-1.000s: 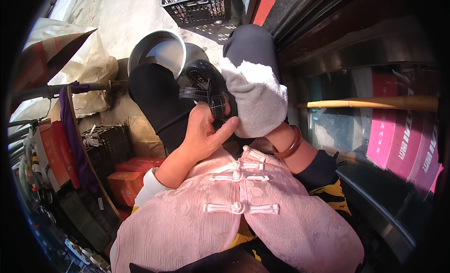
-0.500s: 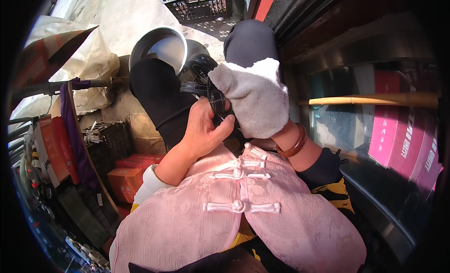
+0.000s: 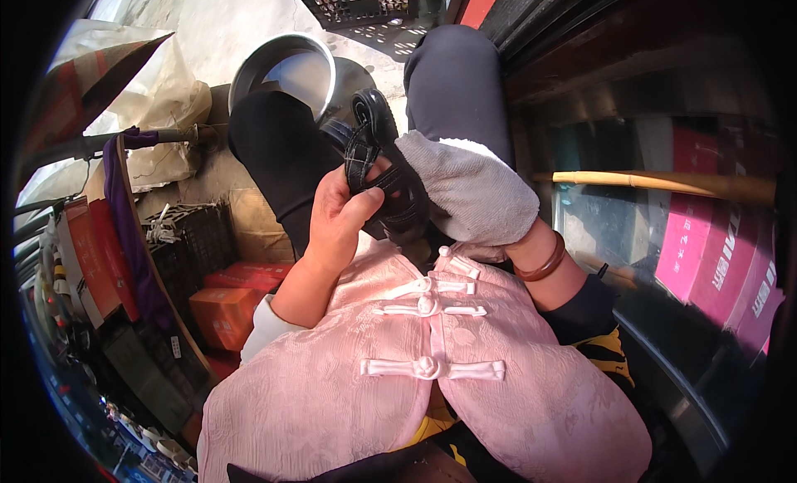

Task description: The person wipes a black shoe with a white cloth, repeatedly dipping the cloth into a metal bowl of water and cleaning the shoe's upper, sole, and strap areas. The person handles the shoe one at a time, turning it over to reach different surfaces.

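Note:
A black strappy sandal (image 3: 400, 180) is held up over my lap, tilted, with its side toward the grey cloth. My left hand (image 3: 339, 207) grips it by the straps, fingers closed and partly hidden behind them, thumb on top. A grey towelling cloth (image 3: 481, 192) covers my right hand (image 3: 521, 249), so only the wrist with a brown bangle (image 3: 548, 259) shows. The cloth touches the sandal's right side; the fingers beneath it are hidden.
Past my left knee stands a metal basin (image 3: 241, 76) with cloudy water. Ahead is a black plastic crate (image 3: 353, 10). At left are a bamboo-edged rack, a purple cloth (image 3: 129, 209) and an orange box (image 3: 222, 313). A glass case with pink boxes (image 3: 706, 251) and a bamboo pole (image 3: 639, 179) is at right.
My left hand has moved slightly left and turned the sandal more upright. The right hand with the cloth has shifted right and a little down, showing more of the sandal.

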`<state>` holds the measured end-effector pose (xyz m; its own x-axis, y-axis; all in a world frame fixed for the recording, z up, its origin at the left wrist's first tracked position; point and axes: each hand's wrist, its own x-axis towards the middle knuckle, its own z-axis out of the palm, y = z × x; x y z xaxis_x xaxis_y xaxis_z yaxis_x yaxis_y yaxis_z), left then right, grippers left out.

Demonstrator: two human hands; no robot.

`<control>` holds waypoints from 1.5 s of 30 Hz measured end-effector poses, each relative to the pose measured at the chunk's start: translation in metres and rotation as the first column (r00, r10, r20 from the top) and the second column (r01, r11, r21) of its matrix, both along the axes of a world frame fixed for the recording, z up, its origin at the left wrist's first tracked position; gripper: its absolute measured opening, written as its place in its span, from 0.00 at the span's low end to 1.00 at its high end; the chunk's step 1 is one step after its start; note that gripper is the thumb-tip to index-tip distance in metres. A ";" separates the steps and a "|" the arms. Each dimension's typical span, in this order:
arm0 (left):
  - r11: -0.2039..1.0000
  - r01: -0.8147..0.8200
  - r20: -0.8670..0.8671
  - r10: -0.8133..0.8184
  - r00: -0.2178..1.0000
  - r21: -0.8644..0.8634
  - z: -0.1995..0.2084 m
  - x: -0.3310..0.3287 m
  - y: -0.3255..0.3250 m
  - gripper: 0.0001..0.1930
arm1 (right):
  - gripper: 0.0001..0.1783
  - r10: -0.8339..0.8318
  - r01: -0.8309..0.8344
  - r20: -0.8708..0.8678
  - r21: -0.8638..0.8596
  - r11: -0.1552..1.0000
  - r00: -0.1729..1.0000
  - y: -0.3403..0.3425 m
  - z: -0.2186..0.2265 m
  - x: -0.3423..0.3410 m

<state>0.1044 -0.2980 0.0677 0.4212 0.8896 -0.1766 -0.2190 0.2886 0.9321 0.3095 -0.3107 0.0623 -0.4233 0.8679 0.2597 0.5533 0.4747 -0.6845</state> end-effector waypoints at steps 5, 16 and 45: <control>0.997 0.078 0.078 -0.076 0.994 -0.028 -0.009 -0.009 0.006 0.09 | 0.27 -0.095 0.101 0.054 -0.119 0.988 0.994 0.010 0.014 0.002; 0.952 0.090 -0.235 -0.020 0.972 0.292 -0.003 -0.010 0.005 0.18 | 0.22 0.046 -0.047 -0.067 -0.015 0.999 0.997 0.017 0.004 -0.011; 0.656 0.349 -0.650 0.289 0.702 0.669 -0.001 -0.001 0.024 0.09 | 0.35 -0.123 0.112 0.030 0.243 0.964 0.992 0.041 0.001 -0.013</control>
